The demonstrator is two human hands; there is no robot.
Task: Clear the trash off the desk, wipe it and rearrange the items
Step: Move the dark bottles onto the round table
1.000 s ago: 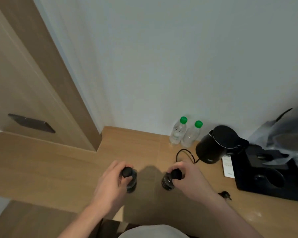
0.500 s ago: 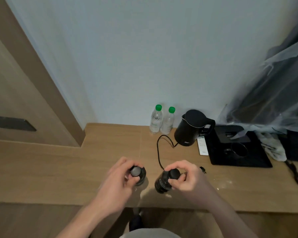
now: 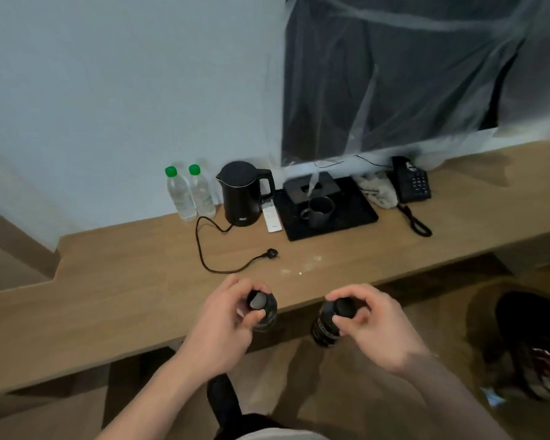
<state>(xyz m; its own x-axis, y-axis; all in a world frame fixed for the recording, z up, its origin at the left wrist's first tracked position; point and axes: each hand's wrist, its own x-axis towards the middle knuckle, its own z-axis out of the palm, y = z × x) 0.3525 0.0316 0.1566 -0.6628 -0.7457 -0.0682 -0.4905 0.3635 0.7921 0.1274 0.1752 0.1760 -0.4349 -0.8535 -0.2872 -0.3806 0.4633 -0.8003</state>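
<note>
Holding two dark bottles by the caps: left hand [image 3: 218,325] with fingers and thumb curled round the cap of the left bottle [image 3: 264,312], right hand [image 3: 370,328] pinching the cap of the right bottle [image 3: 324,325]. Both grips closed on the caps, bottles hanging upright. Left bottle over the near edge of the counter [image 3: 108,300]; right bottle just past that edge, over the floor [image 3: 346,392]. Whether the left one touches the wood cannot be told.

Farther back on the counter: pale crumbs or smears [image 3: 302,268], then a loose black cord [image 3: 204,249] ending in a plug [image 3: 272,253]. Against the wall, two clear water bottles [image 3: 189,193] with green caps, touching each other, and just beside them a black kettle [image 3: 243,193]. Next to the kettle a white remote [image 3: 272,219], then a black tray [image 3: 346,217] carrying a dark mug [image 3: 319,211] and a dark box [image 3: 311,190]. Beyond the tray a crumpled cloth [image 3: 378,192] and a black telephone [image 3: 411,181] with its coiled cord. Above these, a dark screen [image 3: 410,74] under clear plastic film.
</note>
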